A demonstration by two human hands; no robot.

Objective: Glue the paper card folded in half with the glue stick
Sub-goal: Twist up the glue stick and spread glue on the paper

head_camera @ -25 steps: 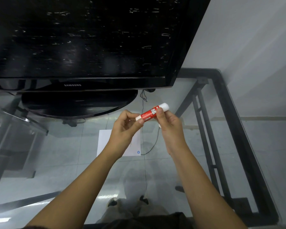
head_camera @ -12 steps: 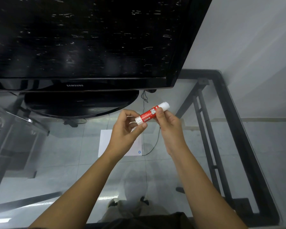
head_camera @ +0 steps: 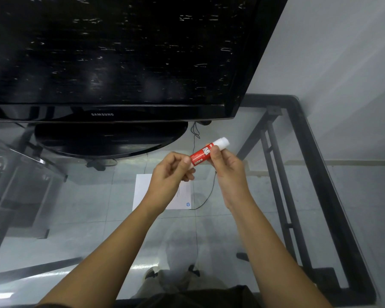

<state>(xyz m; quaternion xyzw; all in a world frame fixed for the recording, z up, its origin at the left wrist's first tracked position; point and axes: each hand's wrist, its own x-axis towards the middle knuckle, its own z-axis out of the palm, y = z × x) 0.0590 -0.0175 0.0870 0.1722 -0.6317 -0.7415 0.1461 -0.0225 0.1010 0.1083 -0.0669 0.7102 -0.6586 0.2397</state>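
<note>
A red glue stick (head_camera: 201, 153) with a white cap at its upper right end is held above the glass table. My right hand (head_camera: 228, 168) grips its middle between thumb and fingers. My left hand (head_camera: 172, 173) pinches its lower left end, which the fingers hide. Below the hands a white paper card (head_camera: 142, 192) lies flat on the glass, partly covered by my left hand and wrist; a small blue logo shows at its lower right corner.
A large black television (head_camera: 111, 54) on an oval stand (head_camera: 107, 141) fills the back of the glass table (head_camera: 87, 218). The table's black metal frame (head_camera: 316, 174) runs along the right. A thin black cable (head_camera: 206, 196) lies beside the card.
My left hand's fingers have curled tighter around the stick's lower end. The glue stick stays almost in the same place.
</note>
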